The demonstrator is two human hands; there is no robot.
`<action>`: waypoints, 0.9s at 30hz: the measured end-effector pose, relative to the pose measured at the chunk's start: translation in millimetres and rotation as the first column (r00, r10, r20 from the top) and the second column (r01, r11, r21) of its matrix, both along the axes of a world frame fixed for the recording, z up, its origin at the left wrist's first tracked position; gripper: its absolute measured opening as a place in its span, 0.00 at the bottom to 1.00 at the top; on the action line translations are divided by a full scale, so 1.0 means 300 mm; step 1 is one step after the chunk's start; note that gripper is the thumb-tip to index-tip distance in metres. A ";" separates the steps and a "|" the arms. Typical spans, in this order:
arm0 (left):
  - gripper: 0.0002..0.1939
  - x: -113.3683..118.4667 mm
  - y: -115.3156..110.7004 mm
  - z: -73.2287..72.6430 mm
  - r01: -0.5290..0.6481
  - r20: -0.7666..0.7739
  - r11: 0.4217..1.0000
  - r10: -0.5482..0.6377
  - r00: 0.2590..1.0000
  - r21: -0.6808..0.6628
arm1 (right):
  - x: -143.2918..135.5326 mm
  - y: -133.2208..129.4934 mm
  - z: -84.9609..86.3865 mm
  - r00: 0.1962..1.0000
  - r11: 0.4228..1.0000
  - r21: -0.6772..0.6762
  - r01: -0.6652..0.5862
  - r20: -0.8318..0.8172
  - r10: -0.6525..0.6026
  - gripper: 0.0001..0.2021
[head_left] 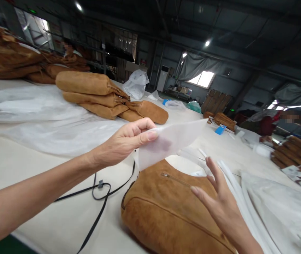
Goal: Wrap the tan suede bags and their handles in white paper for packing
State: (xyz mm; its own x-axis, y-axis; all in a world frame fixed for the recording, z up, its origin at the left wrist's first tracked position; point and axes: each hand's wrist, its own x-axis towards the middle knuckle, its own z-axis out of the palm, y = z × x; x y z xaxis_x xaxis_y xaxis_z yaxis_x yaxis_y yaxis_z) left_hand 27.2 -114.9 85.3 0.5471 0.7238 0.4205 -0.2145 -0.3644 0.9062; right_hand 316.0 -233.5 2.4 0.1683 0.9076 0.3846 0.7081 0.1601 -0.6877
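— So, what do the two hands have?
— The left hand (129, 139) pinches one thin white sheet (170, 141) by its edge between thumb and fingers, holding it up above the brown bag (166, 208). The right hand (216, 201) is open with the fingers spread, holding nothing, hovering just over the bag's upper right side.
— Where is that bag?
— It lies flat on the pale surface (34, 176), right in front of the person, with one zipper (174, 179) running across its top. One black strap (100, 197) trails from its left side and loops over the surface.
— Any more bags?
— Yes. Further back there is a pile of brown bags (105, 97); I count about five stacked and leaning together. A bigger heap (10, 56) sits at the far left, too jumbled to count. Another stack (296, 150) sits on the right; about four layers show.
— And the white stuff?
— Clear plastic sheets (47, 120) spread out on the left, one crumpled plastic bag (136, 84) at the back, and more white wrappers (277, 208) beside the right hand. Two small blue things (220, 129) lie farther along.
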 end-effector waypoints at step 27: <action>0.16 -0.478 -0.318 -0.349 -0.155 -0.642 0.942 -0.077 0.763 -0.298 | 0.121 -0.407 0.157 0.962 0.799 -0.555 -0.231 -0.004 0.274 0.18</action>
